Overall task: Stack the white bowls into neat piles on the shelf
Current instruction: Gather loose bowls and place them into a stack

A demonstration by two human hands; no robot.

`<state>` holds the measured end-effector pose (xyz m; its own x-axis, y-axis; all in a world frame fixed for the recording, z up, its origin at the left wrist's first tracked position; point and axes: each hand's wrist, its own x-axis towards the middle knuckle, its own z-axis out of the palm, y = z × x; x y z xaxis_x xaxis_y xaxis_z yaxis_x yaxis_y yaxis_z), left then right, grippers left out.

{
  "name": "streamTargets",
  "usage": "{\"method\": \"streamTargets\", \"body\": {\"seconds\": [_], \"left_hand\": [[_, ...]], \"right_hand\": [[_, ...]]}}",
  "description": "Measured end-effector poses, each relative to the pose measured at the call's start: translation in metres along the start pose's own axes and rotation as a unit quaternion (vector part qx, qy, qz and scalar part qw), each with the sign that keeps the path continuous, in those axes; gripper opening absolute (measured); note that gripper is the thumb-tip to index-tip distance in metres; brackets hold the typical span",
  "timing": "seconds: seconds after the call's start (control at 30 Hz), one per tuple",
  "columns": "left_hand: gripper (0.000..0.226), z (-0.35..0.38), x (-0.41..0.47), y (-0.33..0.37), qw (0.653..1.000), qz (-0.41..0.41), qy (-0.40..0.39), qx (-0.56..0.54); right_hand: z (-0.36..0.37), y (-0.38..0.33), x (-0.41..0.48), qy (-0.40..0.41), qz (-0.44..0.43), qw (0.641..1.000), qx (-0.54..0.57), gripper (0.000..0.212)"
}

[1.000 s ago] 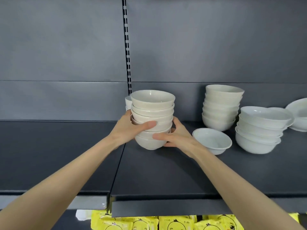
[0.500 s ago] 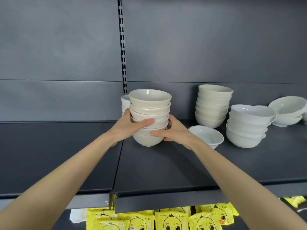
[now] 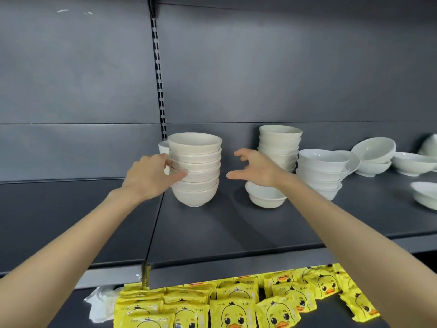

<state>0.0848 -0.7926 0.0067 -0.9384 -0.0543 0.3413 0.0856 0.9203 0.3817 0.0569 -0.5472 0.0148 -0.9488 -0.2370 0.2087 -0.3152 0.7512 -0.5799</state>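
A pile of several cream-white bowls (image 3: pixel 196 166) stands on the dark grey shelf (image 3: pixel 212 230), near the slotted upright. My left hand (image 3: pixel 149 176) holds the pile's left side, thumb across the front. My right hand (image 3: pixel 255 169) hovers apart to the right of the pile, fingers spread and empty. A single white bowl (image 3: pixel 264 198) sits below that hand. Behind it rises a second tall pile (image 3: pixel 280 143), and a pile of wider bowls (image 3: pixel 321 171) stands further right. Another small bowl (image 3: pixel 163 146) peeks out behind the first pile.
Loose wide bowls (image 3: pixel 373 152) (image 3: pixel 413 163) lie at the far right, with one more (image 3: pixel 425 195) at the frame edge. The slotted upright (image 3: pixel 159 79) divides the back wall. Yellow duck-printed packets (image 3: pixel 236 304) fill the lower shelf. The left shelf section holds nothing.
My right hand has let go of the pile and drawn back to the right. The pile now stands on the shelf with only my left hand on it.
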Motion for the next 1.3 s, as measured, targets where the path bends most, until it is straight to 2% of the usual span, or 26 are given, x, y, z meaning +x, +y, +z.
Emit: {"method": "streamTargets", "body": {"seconds": [0.13, 0.33, 0.53, 0.77, 1.03, 1.3], "left_hand": [[0.039, -0.02, -0.026, 0.04, 0.997, 0.054, 0.048, 0.027], [0.046, -0.024, -0.062, 0.149, 0.981, 0.161, 0.104, 0.03], [0.052, 0.003, -0.095, 0.257, 0.961, 0.234, 0.144, 0.035], [0.054, 0.058, -0.102, 0.357, 0.947, 0.293, 0.128, 0.034], [0.055, 0.136, -0.056, 0.441, 0.941, 0.323, 0.097, 0.016], [0.052, 0.216, 0.022, 0.5, 0.949, 0.304, 0.075, -0.028]], "right_hand": [[-0.044, 0.008, -0.024, 0.041, -0.026, 0.995, -0.082, 0.067], [-0.124, 0.037, -0.089, 0.104, -0.056, 0.98, -0.162, 0.059], [-0.2, 0.087, -0.162, 0.147, -0.054, 0.964, -0.213, 0.059], [-0.264, 0.167, -0.216, 0.175, -0.01, 0.957, -0.231, 0.054], [-0.31, 0.266, -0.212, 0.183, 0.026, 0.952, -0.245, 0.05], [-0.341, 0.357, -0.141, 0.139, 0.037, 0.957, -0.25, 0.054]]}}
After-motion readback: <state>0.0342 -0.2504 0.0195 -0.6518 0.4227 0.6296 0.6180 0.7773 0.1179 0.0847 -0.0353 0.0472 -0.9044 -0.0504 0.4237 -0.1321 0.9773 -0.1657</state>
